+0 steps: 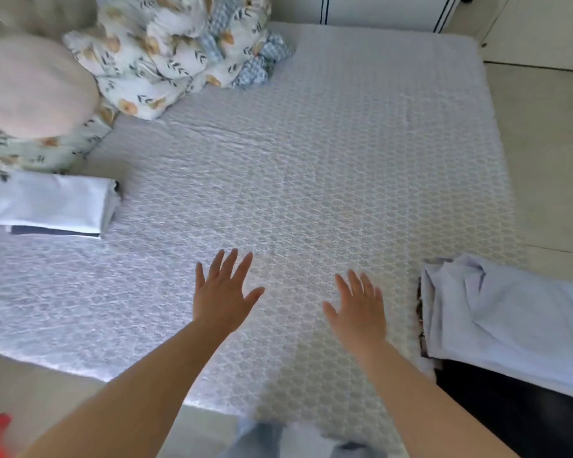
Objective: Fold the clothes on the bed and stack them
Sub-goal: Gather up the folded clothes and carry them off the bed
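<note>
Both hands empty, palms down, fingers spread, over the near middle of the bed [311, 160]. Left hand [224, 292] and right hand [358, 310] side by side, apart from each other; contact with the bed cover not determinable.

Right of the hands, at the near right corner of the bed: loose pale-blue garment [510, 322], unfolded, partly draped over a dark object off the bed edge.

Left of the hands, farther along the left side of the bed: folded stack [52, 203], white on top with a dark layer showing at its near edge.

Far left corner of the bed: round pink cushion [30, 87] and bunched floral duvet [176, 51].

Estimated step: bare working area ready; next likely a reach right for the loose garment.

Risks:
- Garment hanging past the bed edge; a one-sided pull likely to drag it to the floor.
- Creases folded in if not spread flat first.
- Stack well apart from the working area; fold liable to open during a one-handed carry across.
</note>
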